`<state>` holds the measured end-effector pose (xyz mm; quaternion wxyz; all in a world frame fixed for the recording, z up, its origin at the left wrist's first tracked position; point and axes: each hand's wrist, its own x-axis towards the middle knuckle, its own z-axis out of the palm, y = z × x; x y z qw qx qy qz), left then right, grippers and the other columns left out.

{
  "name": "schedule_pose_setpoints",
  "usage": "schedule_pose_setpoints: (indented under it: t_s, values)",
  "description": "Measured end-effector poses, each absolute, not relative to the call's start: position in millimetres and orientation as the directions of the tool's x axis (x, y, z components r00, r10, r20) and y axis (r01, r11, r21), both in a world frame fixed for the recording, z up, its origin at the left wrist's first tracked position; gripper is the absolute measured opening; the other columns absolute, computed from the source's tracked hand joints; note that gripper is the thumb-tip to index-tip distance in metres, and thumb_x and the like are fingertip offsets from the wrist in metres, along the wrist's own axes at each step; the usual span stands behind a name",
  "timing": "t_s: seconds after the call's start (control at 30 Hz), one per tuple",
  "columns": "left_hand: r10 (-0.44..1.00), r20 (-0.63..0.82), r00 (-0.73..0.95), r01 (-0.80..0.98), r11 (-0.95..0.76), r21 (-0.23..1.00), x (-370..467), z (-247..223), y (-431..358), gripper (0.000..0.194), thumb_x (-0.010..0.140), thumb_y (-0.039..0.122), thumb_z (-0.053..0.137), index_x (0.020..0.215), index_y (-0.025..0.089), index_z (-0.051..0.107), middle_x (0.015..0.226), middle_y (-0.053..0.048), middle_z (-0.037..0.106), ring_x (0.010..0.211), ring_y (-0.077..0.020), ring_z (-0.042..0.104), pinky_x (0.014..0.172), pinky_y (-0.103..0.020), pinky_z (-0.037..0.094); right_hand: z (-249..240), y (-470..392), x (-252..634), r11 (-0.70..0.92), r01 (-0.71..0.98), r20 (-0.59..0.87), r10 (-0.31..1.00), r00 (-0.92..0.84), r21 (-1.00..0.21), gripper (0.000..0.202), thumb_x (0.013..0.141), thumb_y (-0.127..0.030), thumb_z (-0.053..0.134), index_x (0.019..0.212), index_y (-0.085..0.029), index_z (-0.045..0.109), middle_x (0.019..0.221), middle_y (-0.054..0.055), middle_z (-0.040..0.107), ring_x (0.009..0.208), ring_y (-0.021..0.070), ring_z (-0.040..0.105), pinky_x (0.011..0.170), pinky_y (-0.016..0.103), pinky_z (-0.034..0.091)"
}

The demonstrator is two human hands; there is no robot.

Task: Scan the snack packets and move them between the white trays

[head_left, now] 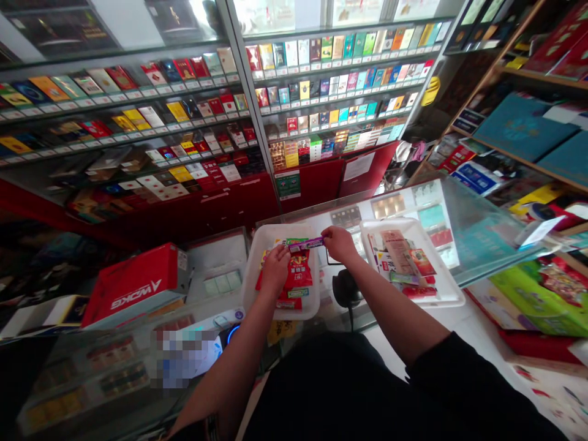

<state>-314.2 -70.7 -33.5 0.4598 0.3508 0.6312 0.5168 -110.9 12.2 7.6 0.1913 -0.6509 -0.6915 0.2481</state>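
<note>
Pinches purple packet [307, 245] with right grip [340, 245] over white tub [312, 306]; touches other end with left grip [275, 268]. Cannot tell left closure.

On the glass counter [482, 229], the left tray [314, 306] holds the candy packets [299, 269], and the right tray [452, 295] holds the mixed packets [399, 260], with the round black device [345, 288] between the two trays. Left of the left tray lies the shoebox [138, 283]; behind the counter, across from the wearer, stands the display cabinet [271, 122] with cigarette packs [303, 90] on its shelves, and the shelving unit [542, 153] stands at the far right.
</note>
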Motion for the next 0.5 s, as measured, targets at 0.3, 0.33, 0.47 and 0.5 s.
schedule_pose_setpoints:
  t_s: [0.3,0.33,0.47,0.5]
  values:
    - [0.954,-0.231,-0.193,-0.076,0.221,0.972,-277,-25,-75,0.051,0.090,0.019,0.064,0.141,0.016,0.057,0.145,-0.016,0.063,0.136,-0.0254,0.059,0.118,-0.043,0.044,16,1,-61,0.026,0.802,0.011,1.000,-0.024,-0.597,0.029,0.088,-0.013,0.062,0.111,-0.021,0.077,0.106,0.004,0.079,0.102,0.0197,0.070,0.094,0.029,0.049]
    - [0.957,-0.233,-0.173,-0.084,0.221,0.972,-274,-27,-75,0.054,0.090,0.019,0.064,0.143,0.015,0.055,0.146,-0.017,0.062,0.137,-0.0259,0.059,0.117,-0.044,0.045,17,0,-55,0.023,0.799,0.011,1.000,-0.020,-0.601,0.029,0.087,-0.013,0.063,0.111,-0.021,0.077,0.105,0.004,0.079,0.101,0.0195,0.071,0.094,0.029,0.049]
    - [0.972,-0.221,-0.078,-0.116,0.211,0.971,-262,-31,-74,0.062,0.089,0.022,0.064,0.149,0.016,0.048,0.150,-0.018,0.057,0.138,-0.0277,0.057,0.115,-0.045,0.046,18,-6,-32,0.002,0.790,0.028,0.999,0.019,-0.613,0.025,0.085,-0.014,0.067,0.107,-0.020,0.077,0.100,0.004,0.080,0.098,0.0191,0.072,0.093,0.029,0.049]
    - [0.976,-0.211,-0.062,-0.109,0.203,0.973,-258,-32,-75,0.063,0.089,0.022,0.064,0.150,0.016,0.048,0.150,-0.018,0.057,0.140,-0.0277,0.056,0.116,-0.045,0.045,17,-7,-27,0.000,0.793,0.036,0.999,0.028,-0.609,0.024,0.085,-0.014,0.067,0.105,-0.020,0.078,0.099,0.004,0.080,0.097,0.0193,0.072,0.092,0.029,0.050]
